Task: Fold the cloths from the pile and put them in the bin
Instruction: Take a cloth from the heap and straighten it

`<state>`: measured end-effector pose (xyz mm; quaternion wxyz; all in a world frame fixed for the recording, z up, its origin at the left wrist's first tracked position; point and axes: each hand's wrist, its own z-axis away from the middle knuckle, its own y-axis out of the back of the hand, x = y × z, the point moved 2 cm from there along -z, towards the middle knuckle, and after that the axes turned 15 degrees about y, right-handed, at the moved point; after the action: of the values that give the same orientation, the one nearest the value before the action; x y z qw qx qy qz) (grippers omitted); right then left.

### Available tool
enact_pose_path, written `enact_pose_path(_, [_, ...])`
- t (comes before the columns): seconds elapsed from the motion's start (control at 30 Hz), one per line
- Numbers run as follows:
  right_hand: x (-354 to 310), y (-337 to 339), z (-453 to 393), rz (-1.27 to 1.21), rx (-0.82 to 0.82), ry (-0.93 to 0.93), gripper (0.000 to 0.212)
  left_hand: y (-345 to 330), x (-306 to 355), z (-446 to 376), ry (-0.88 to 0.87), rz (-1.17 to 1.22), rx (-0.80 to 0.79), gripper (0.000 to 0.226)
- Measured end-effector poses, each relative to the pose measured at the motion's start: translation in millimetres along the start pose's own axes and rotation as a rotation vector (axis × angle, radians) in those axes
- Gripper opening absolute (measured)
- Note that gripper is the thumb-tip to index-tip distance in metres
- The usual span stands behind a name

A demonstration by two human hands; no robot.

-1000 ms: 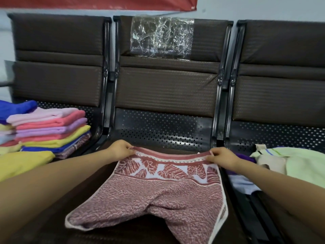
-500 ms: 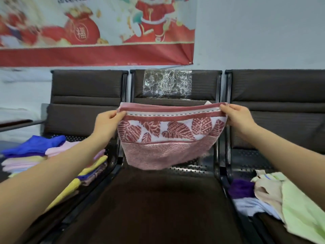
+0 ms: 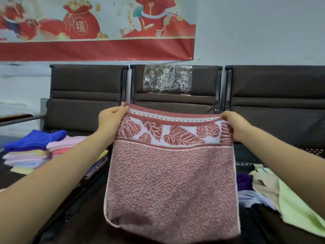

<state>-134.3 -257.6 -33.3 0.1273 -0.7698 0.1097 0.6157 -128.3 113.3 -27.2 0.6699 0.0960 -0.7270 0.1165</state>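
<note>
L hand (image 3: 110, 118) + R hand (image 3: 234, 124) each pinch top corner of pink leaf-border terry towel (image 3: 173, 173), mid-fold; folded stack (image 3: 35, 155) left, unfolded heap (image 3: 274, 191) right remains.

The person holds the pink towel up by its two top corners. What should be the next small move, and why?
Probably lower the pink towel onto the middle seat and fold it again. The left hand and right hand each pinch a top corner, it hangs doubled, yet it looks wider than the folded stack on the left.
</note>
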Motion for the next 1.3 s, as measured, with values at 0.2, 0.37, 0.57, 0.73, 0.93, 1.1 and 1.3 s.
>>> enact_pose_path(0.2, [93, 24, 5, 0.475, -0.182, -0.311, 0.024, -21, -101, -35, 0.145, -0.636, -0.121, 0.021])
enact_pose_path(0.37, [138, 30, -6, 0.515, -0.166, -0.345, 0.021, -46, -137, -58, 0.074, -0.918, -0.194, 0.03])
enact_pose_path(0.57, [169, 6, -19, 0.563, -0.109, -0.161, 0.017, -50, -157, -105, 0.068, -0.911, 0.038, 0.032])
enact_pose_path(0.73, [188, -18, 12, 0.829, -0.308, -0.047, 0.022, -56, -182, -100, 0.28, -1.026, -0.058, 0.042])
enact_pose_path(0.93, [173, -70, 76, 0.712, -0.709, 0.095, 0.027, -36, -177, -41, 0.249, -1.054, -0.195, 0.035])
enact_pose_path(1.1, [165, -95, 129, 0.632, -1.042, 0.131, 0.007, -1, -163, 17, 0.256, -1.311, -0.251, 0.049])
enact_pose_path(1.3, [176, -81, 157, 0.939, -1.193, 0.441, 0.042, 44, -192, 63, 0.666, -1.365, -0.349, 0.047])
